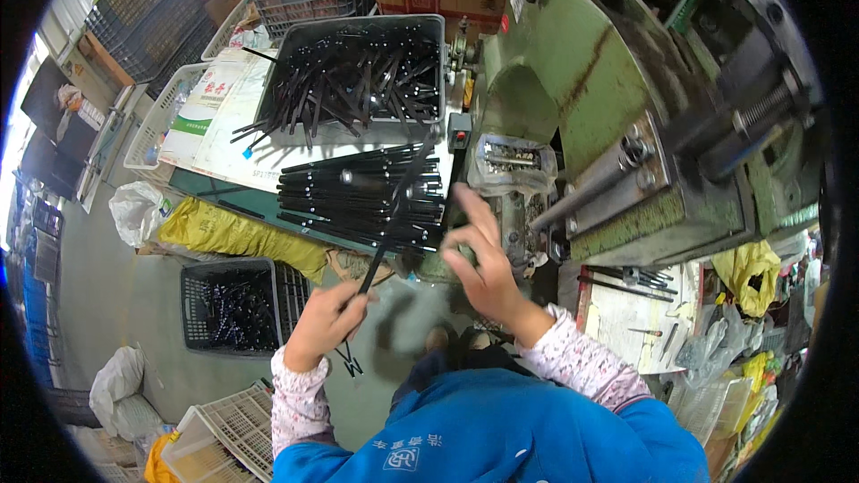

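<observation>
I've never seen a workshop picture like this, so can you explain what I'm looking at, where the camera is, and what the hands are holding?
There is one picture, taken by a camera on the person's head and looking down, so straight edges bend near the rim. The forearms in flowered sleeves coming in from the bottom are the person's own. The left hand grips a long thin black rod that slants up over the bench. The right hand is open and blurred, holding nothing I can make out. On the bench lies a neat stack of rods, and behind it a grey tray full of loose ones. To the right stands a big green machine. On the floor at the left sits a dark crate with more small parts.
</observation>
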### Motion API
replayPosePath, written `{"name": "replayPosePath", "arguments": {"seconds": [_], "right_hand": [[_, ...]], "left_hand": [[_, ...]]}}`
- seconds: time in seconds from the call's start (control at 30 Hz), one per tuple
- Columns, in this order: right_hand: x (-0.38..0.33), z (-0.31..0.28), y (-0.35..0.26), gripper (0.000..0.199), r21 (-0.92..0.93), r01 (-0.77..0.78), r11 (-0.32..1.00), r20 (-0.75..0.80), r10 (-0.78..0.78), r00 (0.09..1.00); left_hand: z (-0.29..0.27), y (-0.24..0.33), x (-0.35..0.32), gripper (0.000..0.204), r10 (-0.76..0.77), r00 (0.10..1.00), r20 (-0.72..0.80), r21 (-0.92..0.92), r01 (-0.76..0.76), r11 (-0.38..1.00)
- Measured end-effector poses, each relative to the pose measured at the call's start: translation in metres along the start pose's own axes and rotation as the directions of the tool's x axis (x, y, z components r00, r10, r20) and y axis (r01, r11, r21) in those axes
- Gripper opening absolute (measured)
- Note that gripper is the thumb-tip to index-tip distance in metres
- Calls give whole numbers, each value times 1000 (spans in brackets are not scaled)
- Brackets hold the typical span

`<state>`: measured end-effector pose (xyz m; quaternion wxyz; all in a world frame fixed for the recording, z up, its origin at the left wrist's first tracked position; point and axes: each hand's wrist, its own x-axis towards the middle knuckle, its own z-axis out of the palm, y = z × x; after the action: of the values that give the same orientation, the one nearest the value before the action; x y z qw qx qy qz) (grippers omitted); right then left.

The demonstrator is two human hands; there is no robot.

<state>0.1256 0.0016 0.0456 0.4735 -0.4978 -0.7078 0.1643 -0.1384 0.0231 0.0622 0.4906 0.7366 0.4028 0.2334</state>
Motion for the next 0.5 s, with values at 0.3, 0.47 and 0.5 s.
{"name": "replayPosePath", "arguments": {"seconds": [0.3,0.47,0.5], "right_hand": [[-34,14,-25,17,662,-500,558,395,307,866],[-64,-31,-23,18,427,-501,753,467,291,835],[-67,-41,-24,16,403,-556,727,517,321,794]], "left_hand": [[82,-20,-12,13,249,963,105,90,-258,962],[102,16,57,33,-85,996,34,-776,80,626],[112,16,67,33,-84,991,109,-755,137,641]]}}
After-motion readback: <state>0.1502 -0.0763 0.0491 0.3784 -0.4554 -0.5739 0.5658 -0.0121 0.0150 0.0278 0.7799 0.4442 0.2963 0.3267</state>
